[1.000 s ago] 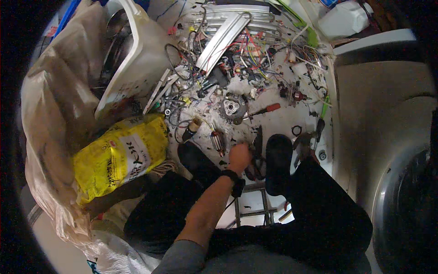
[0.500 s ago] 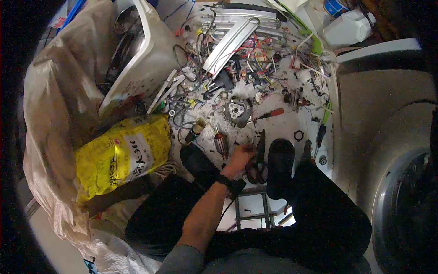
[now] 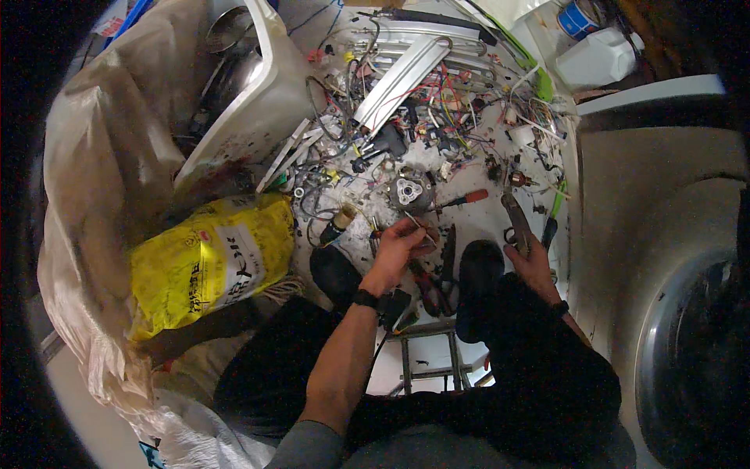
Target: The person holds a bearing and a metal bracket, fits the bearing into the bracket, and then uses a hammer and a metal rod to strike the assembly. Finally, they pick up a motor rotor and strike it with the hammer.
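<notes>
1. Dark metal tool [image 3: 516,220]: located in the right hand [image 3: 533,266], raised beyond the right shoe [image 3: 480,275]; exact type cannot be determined. A small dark loop shows at its near end.

2. Handling, judged: rigid, moderately weighty for its size, unlikely to break; worn metal may be slick. Recommended hold is low, at the loop end, away from the narrow far end, which could be sharp.

3. Thin pale piece [image 3: 420,226]: located at the fingertips of the left hand [image 3: 393,256], nearer the wearer than the round metal part [image 3: 407,190]. Judged light, easily bent or dropped; a fingertip pinch near its middle is suitable. Material not determinable.

4. Right hand: closed on the tool's near end, thumb on the inner side, tool pointing away and slightly left. Much of the forearm is hidden behind the dark trouser leg [image 3: 547,336].

5. Left hand: thumb and fingers drawn together, pinching the pale piece. Left forearm [image 3: 341,363] extends forward and inward; the hand is above red-handled pliers [image 3: 428,289], with no contact evident.

6. Hands are well apart.
</notes>
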The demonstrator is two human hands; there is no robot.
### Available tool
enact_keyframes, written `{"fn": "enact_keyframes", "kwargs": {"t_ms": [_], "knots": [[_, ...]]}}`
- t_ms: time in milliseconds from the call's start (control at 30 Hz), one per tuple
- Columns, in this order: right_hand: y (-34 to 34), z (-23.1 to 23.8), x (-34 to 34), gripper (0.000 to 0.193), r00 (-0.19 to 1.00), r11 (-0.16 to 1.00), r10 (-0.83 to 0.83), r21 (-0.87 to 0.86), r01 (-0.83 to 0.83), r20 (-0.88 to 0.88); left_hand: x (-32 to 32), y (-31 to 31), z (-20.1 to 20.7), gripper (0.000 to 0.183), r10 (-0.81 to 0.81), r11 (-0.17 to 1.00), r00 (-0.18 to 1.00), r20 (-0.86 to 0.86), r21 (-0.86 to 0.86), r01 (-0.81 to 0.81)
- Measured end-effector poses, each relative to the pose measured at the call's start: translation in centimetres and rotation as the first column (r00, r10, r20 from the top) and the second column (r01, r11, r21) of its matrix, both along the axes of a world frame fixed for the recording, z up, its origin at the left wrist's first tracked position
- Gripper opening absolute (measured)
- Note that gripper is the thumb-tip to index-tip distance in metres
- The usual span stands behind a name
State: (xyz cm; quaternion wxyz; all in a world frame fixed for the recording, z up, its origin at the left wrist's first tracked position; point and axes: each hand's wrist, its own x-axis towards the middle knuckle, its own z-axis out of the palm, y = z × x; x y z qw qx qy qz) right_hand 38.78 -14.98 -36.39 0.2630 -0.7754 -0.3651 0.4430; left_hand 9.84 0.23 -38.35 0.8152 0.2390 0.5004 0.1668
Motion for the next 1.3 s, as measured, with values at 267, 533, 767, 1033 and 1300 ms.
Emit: {"fn": "enact_keyframes", "kwargs": {"t_ms": [267, 533, 767, 1033, 1300], "knots": [[4.8, 1.4, -1.6, 0.031, 0.998, 0.999, 0.042, -0.010, -0.043, -0.047, -0.5, 1.6, 0.6, 0.016, 0.067, 0.996, 0.997, 0.028, 0.049, -0.068], [7.3, 1.5, -2.3, 0.038, 0.984, 0.986, 0.163, 0.055, -0.159, -0.070, -1.0, 3.2, 1.3, 0.017, 0.195, 0.980, 0.969, 0.151, 0.012, -0.199], [7.3, 1.7, -2.2, 0.041, 0.970, 0.974, 0.227, -0.003, -0.229, -0.090, -1.0, 3.9, 0.8, 0.021, 0.292, 0.957, 0.924, 0.249, -0.080, -0.280], [6.9, 1.9, -1.7, 0.044, 0.986, 0.987, 0.157, -0.014, -0.158, -0.052, -0.7, 3.8, 0.3, 0.034, 0.305, 0.952, 0.914, 0.267, -0.067, -0.298], [3.0, -1.9, -1.1, 0.045, 0.982, 0.982, 0.188, 0.002, -0.188, -0.001, 0.7, 1.1, 1.1, 0.026, -0.316, 0.901, 0.862, -0.396, 0.160, 0.404]]}}
